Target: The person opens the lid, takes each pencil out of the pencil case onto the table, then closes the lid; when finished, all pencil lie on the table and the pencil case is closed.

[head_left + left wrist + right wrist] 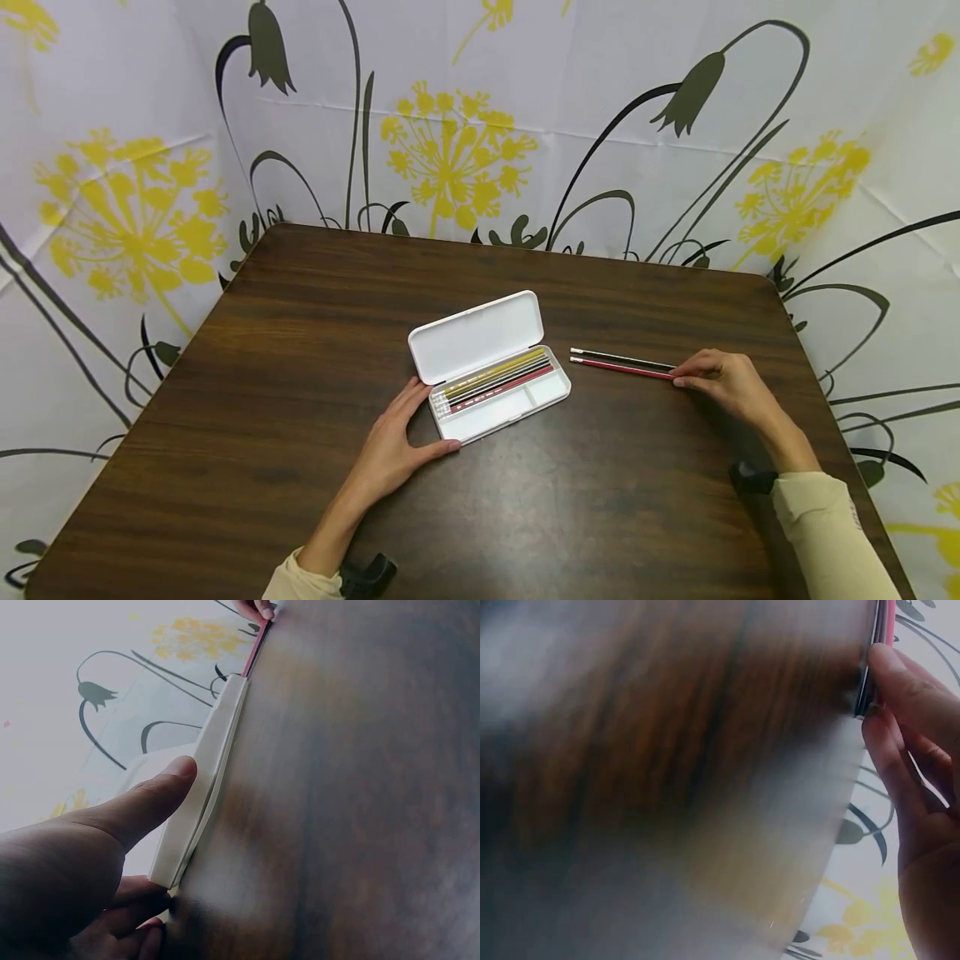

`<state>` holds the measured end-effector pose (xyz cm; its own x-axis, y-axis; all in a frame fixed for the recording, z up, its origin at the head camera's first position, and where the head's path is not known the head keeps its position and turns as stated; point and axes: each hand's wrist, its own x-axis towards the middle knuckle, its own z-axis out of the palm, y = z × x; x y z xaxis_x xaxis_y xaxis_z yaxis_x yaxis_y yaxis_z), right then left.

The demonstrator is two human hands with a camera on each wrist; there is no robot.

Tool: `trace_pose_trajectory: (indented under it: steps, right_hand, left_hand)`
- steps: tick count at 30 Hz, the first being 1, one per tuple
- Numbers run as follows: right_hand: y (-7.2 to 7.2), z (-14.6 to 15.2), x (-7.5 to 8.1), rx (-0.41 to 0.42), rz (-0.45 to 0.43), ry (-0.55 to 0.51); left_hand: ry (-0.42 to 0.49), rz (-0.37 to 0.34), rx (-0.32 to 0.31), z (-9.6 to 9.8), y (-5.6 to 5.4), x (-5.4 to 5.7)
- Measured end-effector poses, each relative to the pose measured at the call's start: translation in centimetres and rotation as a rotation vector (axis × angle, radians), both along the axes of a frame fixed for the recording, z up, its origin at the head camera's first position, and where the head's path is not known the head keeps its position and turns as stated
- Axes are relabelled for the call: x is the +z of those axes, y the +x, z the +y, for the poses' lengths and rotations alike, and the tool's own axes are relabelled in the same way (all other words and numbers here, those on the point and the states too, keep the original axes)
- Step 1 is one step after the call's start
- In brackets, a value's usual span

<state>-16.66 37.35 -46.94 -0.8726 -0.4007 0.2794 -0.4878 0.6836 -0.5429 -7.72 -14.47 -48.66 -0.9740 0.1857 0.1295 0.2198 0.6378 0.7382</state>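
An open white pencil case (551, 388) lies on the table with its lid (476, 337) tipped back. Yellow, black and red pencils (498, 381) lie side by side in its rear compartment; the front compartments show bare white. My left hand (386, 454) holds the case by its left end, the thumb (161, 791) on the front wall and the fingers towards the back corner. Right of the case, a black pencil (622, 358) and a red pencil (622, 368) lie nearly parallel, white ends towards the case. My right hand (727, 387) pinches their far ends between thumb and fingers.
The dark wooden table (300, 333) has its back edge along a white cloth (585, 75) printed with yellow and grey-green flowers. A dark wrist band (367, 577) sits on the left wrist and another (752, 477) on the right.
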Motion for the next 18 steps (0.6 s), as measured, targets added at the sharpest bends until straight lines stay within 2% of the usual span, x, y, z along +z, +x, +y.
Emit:
trace_pose_trajectory:
  steps: [12, 18]
  right_hand:
    - [-0.43, -0.44, 0.05, 0.018, 0.006, 0.084]
    - [0.17, -0.28, 0.81, -0.066, 0.016, 0.095]
  left_hand:
    - [0.008, -0.001, 0.007, -0.12, 0.14, 0.0]
    - [0.008, -0.004, 0.001, -0.12, 0.13, 0.01]
